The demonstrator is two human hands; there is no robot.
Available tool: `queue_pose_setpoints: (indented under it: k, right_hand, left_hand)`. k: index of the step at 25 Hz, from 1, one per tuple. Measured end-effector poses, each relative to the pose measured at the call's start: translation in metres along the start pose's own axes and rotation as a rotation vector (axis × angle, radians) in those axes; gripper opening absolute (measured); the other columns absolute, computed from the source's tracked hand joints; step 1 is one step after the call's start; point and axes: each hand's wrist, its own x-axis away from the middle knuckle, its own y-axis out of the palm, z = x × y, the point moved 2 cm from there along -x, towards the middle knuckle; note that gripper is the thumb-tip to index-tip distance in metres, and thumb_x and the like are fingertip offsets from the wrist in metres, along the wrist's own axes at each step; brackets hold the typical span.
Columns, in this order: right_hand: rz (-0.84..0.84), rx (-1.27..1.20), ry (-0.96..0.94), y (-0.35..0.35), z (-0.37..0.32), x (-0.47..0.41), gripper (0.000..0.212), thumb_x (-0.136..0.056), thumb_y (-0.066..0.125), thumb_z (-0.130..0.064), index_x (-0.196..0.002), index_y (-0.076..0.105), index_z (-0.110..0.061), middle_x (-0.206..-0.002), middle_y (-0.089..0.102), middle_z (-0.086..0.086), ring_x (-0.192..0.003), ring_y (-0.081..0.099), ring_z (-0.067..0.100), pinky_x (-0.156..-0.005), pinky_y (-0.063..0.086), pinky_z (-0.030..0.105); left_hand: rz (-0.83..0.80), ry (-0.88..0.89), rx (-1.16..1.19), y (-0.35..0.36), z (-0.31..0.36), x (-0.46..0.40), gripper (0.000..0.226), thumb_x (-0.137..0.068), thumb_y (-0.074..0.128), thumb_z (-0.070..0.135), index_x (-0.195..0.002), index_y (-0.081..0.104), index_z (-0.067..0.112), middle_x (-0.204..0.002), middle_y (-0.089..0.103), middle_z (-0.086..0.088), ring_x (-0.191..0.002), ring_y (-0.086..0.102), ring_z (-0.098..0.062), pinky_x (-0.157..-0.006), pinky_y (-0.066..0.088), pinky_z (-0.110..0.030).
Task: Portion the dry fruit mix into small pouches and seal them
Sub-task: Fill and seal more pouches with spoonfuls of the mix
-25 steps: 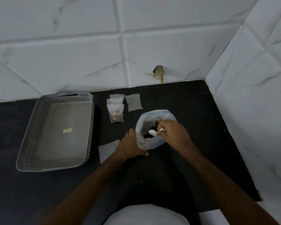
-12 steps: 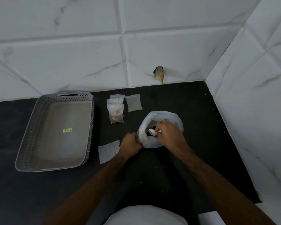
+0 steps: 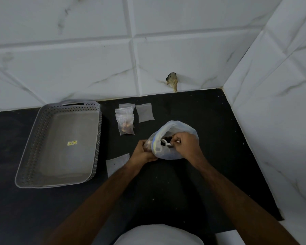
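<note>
Inside tray [image 3: 42, 138], yellow sticker [image 3: 72, 143] unreadable; left hand [image 3: 141, 153] grips bag [image 3: 182, 128], right hand [image 3: 185, 144] pinches spoon [image 3: 165, 142].

Right hand [image 3: 185, 145] covers the near rim of the large plastic bag [image 3: 181, 129]; most of the white spoon [image 3: 166, 142] handle is lost in its fingers. Bag contents dark, not identifiable. Left hand [image 3: 142, 152] grips a small pouch [image 3: 147, 145] at the bag mouth, mostly hidden. Flat pouch [image 3: 117, 163] partly under left wrist. Rear stacked pouches [image 3: 125, 110] overlapped. Tray sticker [image 3: 72, 143] unreadable. Both forearms cut off at bottom edge.
</note>
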Motion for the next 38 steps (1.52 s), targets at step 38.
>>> queue_pose_setpoints:
  k: [38]
  right_hand:
    - [-0.022,-0.955,0.299,-0.042,0.020,0.035,0.013,-0.094,0.066,-0.003,-0.104,0.074,-0.006,-0.092,0.076,0.011,-0.078,0.069,0.013,-0.070,0.057,0.026]
  left_hand:
    - [0.196,0.632,-0.795,-0.043,0.032,0.033,0.052,-0.091,0.065,0.001,-0.138,0.052,0.019,-0.141,0.046,0.008,-0.135,0.043,-0.008,-0.112,0.044,-0.038]
